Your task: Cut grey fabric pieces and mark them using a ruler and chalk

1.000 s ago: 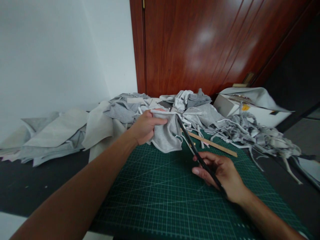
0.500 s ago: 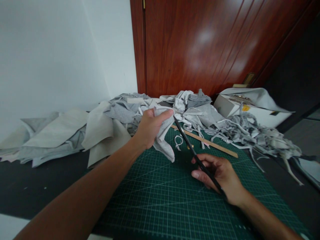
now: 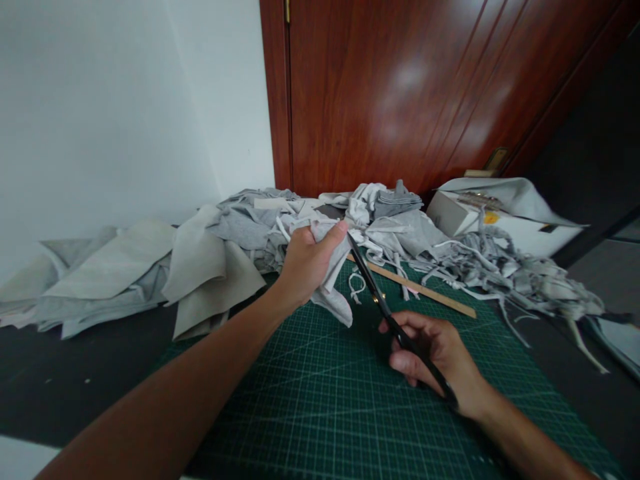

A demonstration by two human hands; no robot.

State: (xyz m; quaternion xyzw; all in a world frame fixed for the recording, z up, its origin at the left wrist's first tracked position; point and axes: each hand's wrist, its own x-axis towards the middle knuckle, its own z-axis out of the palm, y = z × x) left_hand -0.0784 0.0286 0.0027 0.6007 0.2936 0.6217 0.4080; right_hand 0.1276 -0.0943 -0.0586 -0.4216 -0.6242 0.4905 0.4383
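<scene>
My left hand [image 3: 309, 261] is closed on a light grey piece of fabric [image 3: 334, 301], pinching its top edge under the thumb while the rest hangs down above the mat. In my right hand [image 3: 434, 355] is a pair of black scissors [image 3: 371, 283], gripped by the handles. Their blades point up and away, with the tips right beside the fabric edge near my left thumb. Whether the tips touch the fabric I cannot tell. Beneath both hands lies a green cutting mat [image 3: 320, 407] with a grid.
Grey cloth pieces [image 3: 107, 267] are heaped at the left, with more folded fabric [image 3: 395, 200] at the back. A wooden ruler [image 3: 425, 288] and a looped fabric strip [image 3: 357, 285] rest on the mat. Tangled grey strips [image 3: 520, 267] lie right, before a white box [image 3: 455, 213].
Both hands keep their hold and have shifted only slightly. The hanging fabric has turned a little, and the scissors stay near its edge.
</scene>
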